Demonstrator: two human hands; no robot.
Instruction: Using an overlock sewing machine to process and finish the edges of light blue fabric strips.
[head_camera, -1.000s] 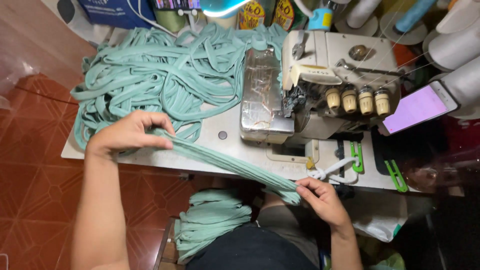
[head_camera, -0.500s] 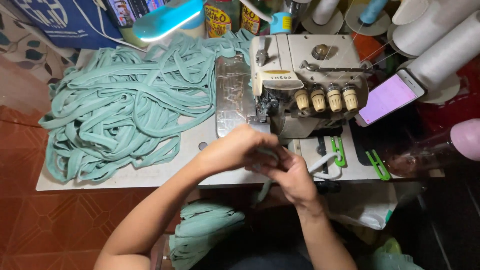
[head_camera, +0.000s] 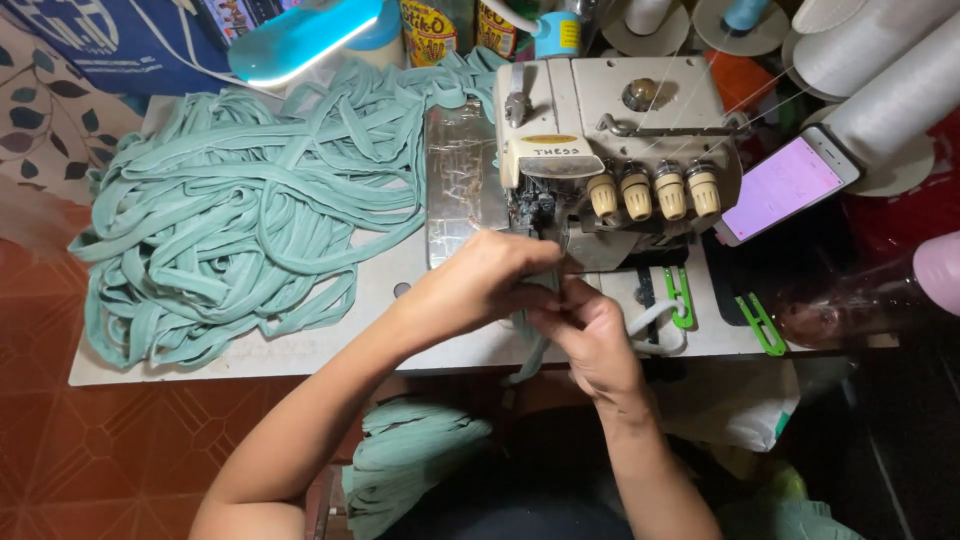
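A beige overlock sewing machine (head_camera: 620, 140) with several tension knobs stands on a white table (head_camera: 300, 345). My left hand (head_camera: 490, 275) and my right hand (head_camera: 585, 325) meet right in front of its needle area, fingers pinched on a teal fabric strip (head_camera: 530, 350) that hangs down over the table's front edge. A big tangled pile of the same teal strips (head_camera: 230, 230) covers the left of the table. More teal fabric (head_camera: 410, 460) lies folded below, by my lap.
A lit blue lamp (head_camera: 305, 40) hangs over the back of the table. A phone with a pink screen (head_camera: 785, 185) leans right of the machine, near large white thread cones (head_camera: 880, 90). Green thread snips (head_camera: 760, 325) lie at the front right. Red tiled floor (head_camera: 100, 460) lies to the left.
My left hand left the strip pile and came right to join my right hand at the machine. The stretched strip is now gathered between both hands close to the needle.
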